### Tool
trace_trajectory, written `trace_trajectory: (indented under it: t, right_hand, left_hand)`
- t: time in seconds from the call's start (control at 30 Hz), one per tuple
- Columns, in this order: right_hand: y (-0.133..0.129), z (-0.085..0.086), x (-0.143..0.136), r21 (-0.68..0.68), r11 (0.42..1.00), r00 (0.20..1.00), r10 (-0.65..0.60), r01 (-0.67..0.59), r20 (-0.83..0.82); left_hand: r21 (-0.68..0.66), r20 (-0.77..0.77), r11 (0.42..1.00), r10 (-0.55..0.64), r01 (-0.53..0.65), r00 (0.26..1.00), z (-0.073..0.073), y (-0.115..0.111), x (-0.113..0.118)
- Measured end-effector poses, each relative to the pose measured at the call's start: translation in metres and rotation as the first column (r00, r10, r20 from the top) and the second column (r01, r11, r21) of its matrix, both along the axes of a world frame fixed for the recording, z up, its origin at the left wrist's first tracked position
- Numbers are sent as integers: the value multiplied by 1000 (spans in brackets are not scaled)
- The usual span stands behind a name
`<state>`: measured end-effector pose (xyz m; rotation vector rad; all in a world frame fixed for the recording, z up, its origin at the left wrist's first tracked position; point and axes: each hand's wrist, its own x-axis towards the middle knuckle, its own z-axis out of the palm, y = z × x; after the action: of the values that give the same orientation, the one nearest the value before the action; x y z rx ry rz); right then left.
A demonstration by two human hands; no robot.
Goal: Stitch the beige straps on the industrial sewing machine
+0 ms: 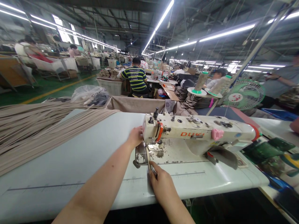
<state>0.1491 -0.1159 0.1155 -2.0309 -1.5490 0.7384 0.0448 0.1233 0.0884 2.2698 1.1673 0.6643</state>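
Note:
A white sewing machine (173,132) with orange trim stands on the pale table. My left hand (136,137) reaches to the left side of its head, the fingertips partly hidden there, so their grip is unclear. A narrow beige fabric strip (148,155) runs from under the needle area toward me along the metal plate. In front of the plate, my right hand (161,182) pinches the near end of this strip between thumb and fingers. Something small, dark and metallic (153,170) shows at those fingers; its kind is unclear.
Long beige fabric strips (46,130) lie in a heap over the table's left side. A cloth-lined bin (133,104) sits behind the table. Thread cones (201,81) and a green fan (243,95) stand at back right. A person in a striped shirt (135,79) sits ahead.

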Motion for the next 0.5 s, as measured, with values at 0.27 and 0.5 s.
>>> trace_trajectory:
  t: [0.27, 0.5]
  right_hand:
    - [5, 0, -2, -28, 999, 1000, -24, 24, 11]
    - [2, -3, 1, 156, 988, 992, -35, 15, 123]
  left_hand:
    - [-75, 186, 996, 59, -46, 981, -2, -2, 1]
    - [-252, 418, 958, 237, -139, 877, -5, -4, -7]
